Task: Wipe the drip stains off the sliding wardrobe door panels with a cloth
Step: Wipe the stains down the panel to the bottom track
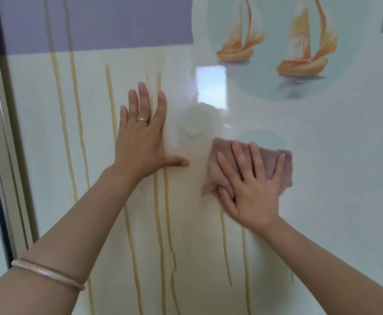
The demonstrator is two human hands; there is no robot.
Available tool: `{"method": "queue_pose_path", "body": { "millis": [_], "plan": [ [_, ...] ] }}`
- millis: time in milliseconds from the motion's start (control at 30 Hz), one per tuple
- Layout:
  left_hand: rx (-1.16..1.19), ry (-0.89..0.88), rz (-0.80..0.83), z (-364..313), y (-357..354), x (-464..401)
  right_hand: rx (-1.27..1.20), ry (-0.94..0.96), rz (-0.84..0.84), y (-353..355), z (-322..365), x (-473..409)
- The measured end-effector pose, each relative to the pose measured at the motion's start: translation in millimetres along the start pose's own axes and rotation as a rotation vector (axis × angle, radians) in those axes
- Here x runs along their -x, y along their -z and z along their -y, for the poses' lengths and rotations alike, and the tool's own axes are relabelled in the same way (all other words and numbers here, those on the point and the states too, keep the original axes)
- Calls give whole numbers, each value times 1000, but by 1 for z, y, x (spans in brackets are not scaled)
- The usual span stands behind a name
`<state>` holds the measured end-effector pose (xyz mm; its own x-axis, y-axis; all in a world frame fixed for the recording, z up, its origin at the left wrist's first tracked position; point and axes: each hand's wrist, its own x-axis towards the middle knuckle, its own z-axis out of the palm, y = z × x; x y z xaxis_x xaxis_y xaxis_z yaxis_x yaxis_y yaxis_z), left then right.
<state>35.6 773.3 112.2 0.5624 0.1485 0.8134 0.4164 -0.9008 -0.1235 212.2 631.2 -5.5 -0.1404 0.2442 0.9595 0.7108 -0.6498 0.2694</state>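
A glossy pale wardrobe door panel (322, 201) fills the view. Several yellowish drip stains (161, 223) run down its left and middle parts. My left hand (140, 137) lies flat on the panel with straight spread fingers, over two of the streaks. My right hand (249, 185) presses a pinkish-brown cloth (274, 164) flat against the panel, fingers spread on top of it. Two short streaks (225, 246) hang below the cloth. The strip of panel between my hands looks smeared and lighter.
A metal door frame edge (6, 155) runs down the left side. Printed orange sailboats (238, 42) in a pale blue circle sit at the upper right. A purple band (117, 21) crosses the top of the panel.
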Motion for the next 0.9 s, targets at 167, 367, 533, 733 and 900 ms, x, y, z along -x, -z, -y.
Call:
{"method": "queue_pose_path", "body": {
  "millis": [167, 367, 533, 733, 900],
  "plan": [
    [14, -52, 14, -21, -26, 56, -14, 131, 67, 11, -15, 32],
    [38, -33, 34, -40, -75, 76, -59, -90, -37, 0, -2, -6],
    [56, -61, -58, -39, -77, 76, -65, 165, 150, -1, 23, 113],
    [41, -54, 5, -41, -72, 76, -94, 143, 112, 9, 2, 87],
    [39, -55, -4, -43, -72, 77, -107, -86, 31, -1, 17, 48]
  ]
}}
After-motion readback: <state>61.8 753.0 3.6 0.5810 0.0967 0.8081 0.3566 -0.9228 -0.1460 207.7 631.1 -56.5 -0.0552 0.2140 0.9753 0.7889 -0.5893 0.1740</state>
